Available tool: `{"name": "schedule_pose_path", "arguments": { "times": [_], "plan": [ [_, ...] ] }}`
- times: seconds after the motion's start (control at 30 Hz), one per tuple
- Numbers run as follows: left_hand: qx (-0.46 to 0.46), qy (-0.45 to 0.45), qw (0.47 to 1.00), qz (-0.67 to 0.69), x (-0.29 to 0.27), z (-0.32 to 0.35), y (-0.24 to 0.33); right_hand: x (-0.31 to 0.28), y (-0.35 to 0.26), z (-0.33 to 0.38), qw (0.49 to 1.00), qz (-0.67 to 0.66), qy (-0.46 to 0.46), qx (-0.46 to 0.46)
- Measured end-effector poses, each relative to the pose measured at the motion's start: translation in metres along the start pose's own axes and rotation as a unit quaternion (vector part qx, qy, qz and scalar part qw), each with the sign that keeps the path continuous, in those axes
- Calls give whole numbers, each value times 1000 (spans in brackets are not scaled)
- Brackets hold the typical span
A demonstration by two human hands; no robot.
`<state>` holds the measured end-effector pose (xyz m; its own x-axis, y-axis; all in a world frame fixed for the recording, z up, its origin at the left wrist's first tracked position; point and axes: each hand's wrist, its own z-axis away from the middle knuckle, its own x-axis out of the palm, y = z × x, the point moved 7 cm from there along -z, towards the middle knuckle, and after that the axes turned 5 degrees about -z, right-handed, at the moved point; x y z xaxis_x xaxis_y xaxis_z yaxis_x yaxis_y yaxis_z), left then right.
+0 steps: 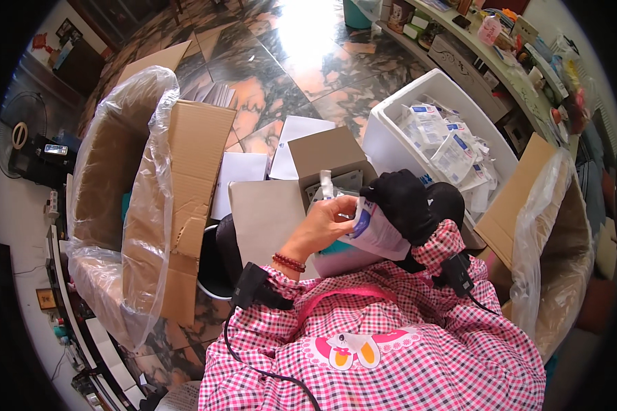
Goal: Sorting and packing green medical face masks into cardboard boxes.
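Observation:
A white plastic packet (379, 233) with blue and purple print is held upright over my lap. My right hand (401, 202), in a black glove, grips its upper right side. The bare fingers of my left hand (328, 220), which wears a dark red bead bracelet, are pinched at the packet's left edge. Just beyond these fingers stands a small white piece (326, 183); whether I hold it I cannot tell. Behind my hands is an open cardboard box (330, 152) with its flaps spread, and grey flat pieces (349, 181) show inside it.
A white foam box (384, 137) at the right holds many similar packets (454, 152). Plastic-lined cartons stand left (202, 147) and far right (528, 198). White boxes (240, 175) lie beyond my lap. A bucket (214, 264) is by my left knee. A cable (243, 356) hangs from my left wrist.

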<state>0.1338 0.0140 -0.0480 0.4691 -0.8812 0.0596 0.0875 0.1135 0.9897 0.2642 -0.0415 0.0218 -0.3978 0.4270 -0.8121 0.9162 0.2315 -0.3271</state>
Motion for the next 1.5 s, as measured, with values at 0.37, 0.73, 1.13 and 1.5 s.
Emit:
{"name": "schedule_pose_path", "arguments": {
  "times": [0.37, 0.73, 1.13, 1.5],
  "plan": [
    [-45, 168, 964, 200, -18, 6, -36, -11, 38, 3, 918, -207, 162, 297],
    [24, 226, 961, 160, -42, 7, -30, -4, 80, 58, 917, -257, 73, 296],
    [-20, 213, 953, 216, -42, 9, -38, 4, 59, 44, 857, -342, 6, 386],
    [-95, 310, 941, 97, -57, 3, -47, -27, 128, 70, 915, -212, 85, 333]
  ]
}}
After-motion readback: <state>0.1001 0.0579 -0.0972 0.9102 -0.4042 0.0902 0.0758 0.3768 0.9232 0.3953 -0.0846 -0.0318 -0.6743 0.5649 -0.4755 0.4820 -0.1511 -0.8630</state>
